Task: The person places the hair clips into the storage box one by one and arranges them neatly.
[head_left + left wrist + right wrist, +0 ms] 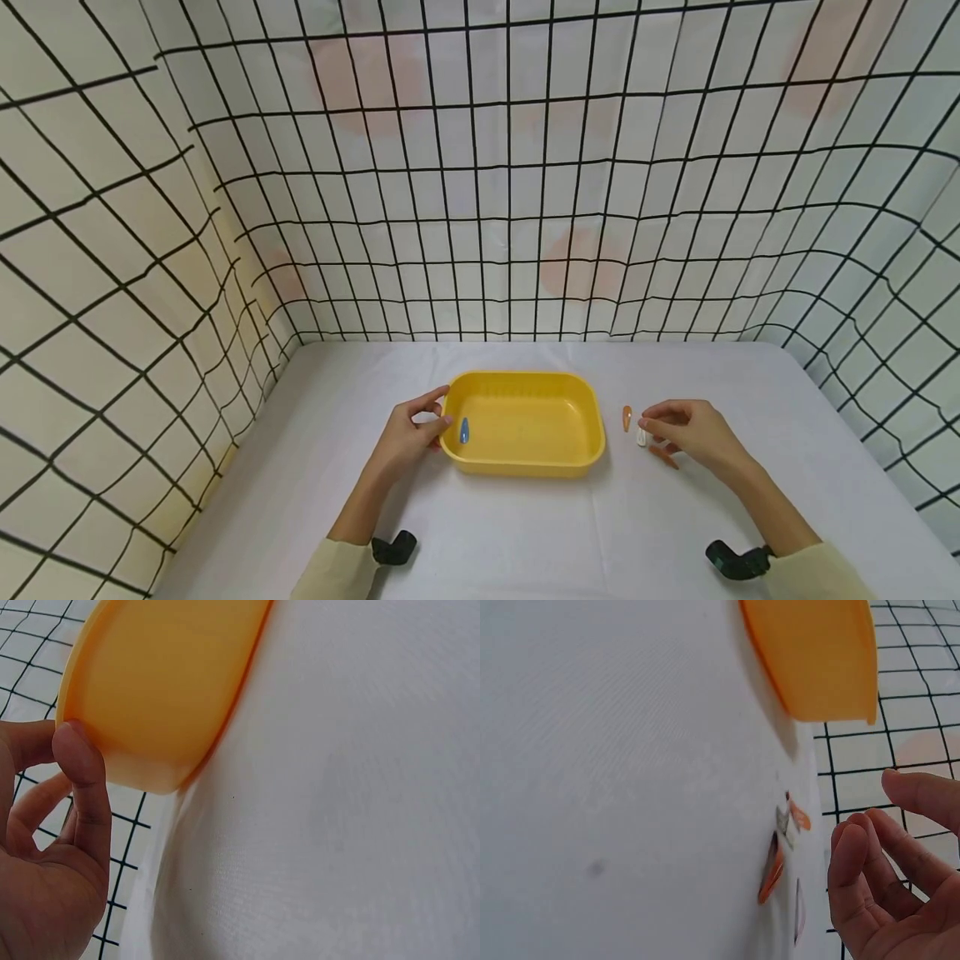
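Note:
My left hand [408, 429] pinches the left rim of a yellow plastic tray [525, 425] between thumb and fingers. A blue snap hair clip [464, 431] lies inside at the tray's left end. To the right of the tray, my right hand [693, 433] hovers low over several hair clips, its fingers bent, thumb apart and nothing between them in the right wrist view. An orange clip [627, 418] lies nearest the tray. Beside it is a white clip [641, 437] right at my fingertips, and a darker orange clip [663, 457] lies partly below the hand.
A thin pale clip [799, 911] shows near the right hand in the right wrist view. White cloth [525, 533] covers the table. A white wall hanging with black grid lines [495, 192] surrounds its back and sides. Each wrist wears a black camera [394, 548].

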The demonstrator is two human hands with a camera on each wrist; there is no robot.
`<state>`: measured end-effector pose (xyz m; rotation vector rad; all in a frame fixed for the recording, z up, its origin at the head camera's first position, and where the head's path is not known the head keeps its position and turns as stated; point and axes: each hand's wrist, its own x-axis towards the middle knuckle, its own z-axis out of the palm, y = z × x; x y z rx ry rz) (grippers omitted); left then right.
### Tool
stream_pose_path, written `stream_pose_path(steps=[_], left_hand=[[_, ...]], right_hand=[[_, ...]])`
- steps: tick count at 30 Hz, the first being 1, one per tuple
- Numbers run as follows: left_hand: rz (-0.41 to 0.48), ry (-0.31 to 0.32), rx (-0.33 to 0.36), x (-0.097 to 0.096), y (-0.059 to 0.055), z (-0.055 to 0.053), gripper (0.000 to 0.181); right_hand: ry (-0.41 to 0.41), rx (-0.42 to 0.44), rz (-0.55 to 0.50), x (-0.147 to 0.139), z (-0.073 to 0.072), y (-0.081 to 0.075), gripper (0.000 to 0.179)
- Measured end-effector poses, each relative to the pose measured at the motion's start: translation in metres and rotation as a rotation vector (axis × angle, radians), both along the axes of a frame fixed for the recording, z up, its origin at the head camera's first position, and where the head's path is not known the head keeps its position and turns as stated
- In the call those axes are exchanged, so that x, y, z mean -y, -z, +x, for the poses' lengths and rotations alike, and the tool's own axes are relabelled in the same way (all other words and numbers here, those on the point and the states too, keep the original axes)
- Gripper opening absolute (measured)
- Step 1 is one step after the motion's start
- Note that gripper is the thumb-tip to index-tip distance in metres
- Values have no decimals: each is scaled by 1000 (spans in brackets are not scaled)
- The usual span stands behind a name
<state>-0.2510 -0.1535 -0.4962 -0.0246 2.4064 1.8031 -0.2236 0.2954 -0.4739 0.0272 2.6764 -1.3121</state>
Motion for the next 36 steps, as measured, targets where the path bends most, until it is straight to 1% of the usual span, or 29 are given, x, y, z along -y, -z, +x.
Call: stream_pose_path(steps=[6,9,14,17,21,24,29,36], left_hand=[[20,15,10,0,1,2,55],[24,13,7,0,0,1,54],[17,19,-4,1,-1,0,53],[17,16,1,0,-1,0,53],[31,7,4,-1,-1,1,54],[40,5,-6,-1,-2,1,54],[51,1,-22,0,-2,0,53],[42,0,-18,0,1,-1,53]], right_hand=[[26,10,37,-10,2,9,48],[26,3,42,-12,0,13,48],[18,2,22,-10,-4,23,43],[19,13,45,-9,-6,26,40],[14,6,131,-7,-9,25,41],[8,-12,180,-3,-11,23,41],[12,-33,201,2,-14,23,40],[21,-55,253,5,-15,25,43]])
